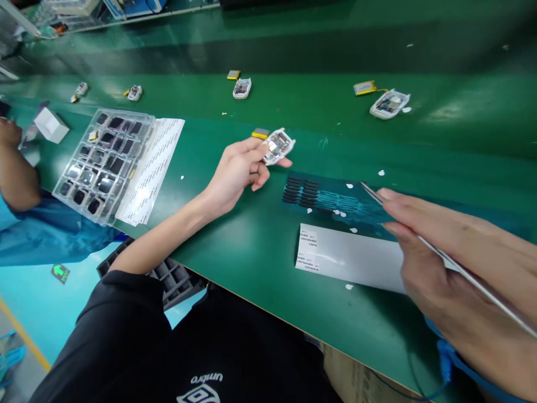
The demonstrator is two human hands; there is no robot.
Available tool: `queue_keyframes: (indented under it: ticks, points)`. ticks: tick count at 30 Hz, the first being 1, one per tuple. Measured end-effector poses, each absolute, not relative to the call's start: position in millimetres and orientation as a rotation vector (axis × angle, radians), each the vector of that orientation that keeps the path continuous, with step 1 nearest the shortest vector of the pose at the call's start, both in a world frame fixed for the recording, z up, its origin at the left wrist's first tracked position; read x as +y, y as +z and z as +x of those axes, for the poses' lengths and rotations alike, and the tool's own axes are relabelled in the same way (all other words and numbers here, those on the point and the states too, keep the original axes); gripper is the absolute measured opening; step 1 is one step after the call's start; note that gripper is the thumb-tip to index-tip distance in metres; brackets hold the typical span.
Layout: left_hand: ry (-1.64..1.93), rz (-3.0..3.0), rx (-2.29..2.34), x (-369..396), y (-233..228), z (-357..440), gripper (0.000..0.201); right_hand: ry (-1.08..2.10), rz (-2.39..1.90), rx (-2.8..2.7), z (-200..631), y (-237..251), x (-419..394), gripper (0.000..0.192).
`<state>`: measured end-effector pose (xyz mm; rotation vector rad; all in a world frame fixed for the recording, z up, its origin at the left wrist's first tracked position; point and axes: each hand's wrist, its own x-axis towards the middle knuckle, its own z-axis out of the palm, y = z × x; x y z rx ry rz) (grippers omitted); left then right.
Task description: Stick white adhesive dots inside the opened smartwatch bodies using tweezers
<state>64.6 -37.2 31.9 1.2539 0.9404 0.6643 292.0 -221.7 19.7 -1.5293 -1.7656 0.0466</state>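
Note:
My left hand point(237, 168) is closed on a white smartwatch housing point(280, 145) with its circuit board facing up. A small yellow-edged battery point(260, 133) sits beside it, at my fingers. Between thumb and fingers of my right hand point(453, 263) are thin metal tweezers point(474, 277), pointing left. Their tip hovers over or touches a clear bluish film point(369, 207); which one I cannot tell. Black strips point(301, 191) stick to the film's left end. Below the film lies a white label strip point(352, 257), partly hidden by my right hand.
More open housings with batteries, such as one housing point(390, 104) and another point(242, 88), lie along the back. To the left are a clear tray point(146, 118) of dark screens, a printed sheet point(161, 162), a white box point(51, 125) and another person's arm point(17, 168). Small white dots point(349, 286) are scattered about.

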Motion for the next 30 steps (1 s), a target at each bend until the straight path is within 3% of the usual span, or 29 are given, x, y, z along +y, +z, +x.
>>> queue_keyframes:
  ticks: [2, 5, 13, 30]
  points:
    - [0.609, 1.16, 0.899, -41.5, 29.1, 68.4, 0.014, -0.07, -1.4, -1.906, 289.4, 24.3, -221.7, 0.069]
    - [0.602, 1.091, 0.86, -58.3, 26.0, 74.3, 0.013, -0.186, -1.269, -2.068, 286.2, 29.8, -220.1, 0.058]
    - [0.579, 0.903, 0.818, -81.7, 27.2, 78.7, 0.023, -0.096, -1.27, -2.244, 279.7, 34.4, -217.9, 0.076]
    - [0.582, 0.991, 0.829, -89.2, 30.1, 79.0, 0.051, 0.082, -1.261, -2.249, 280.4, 33.6, -220.3, 0.071]
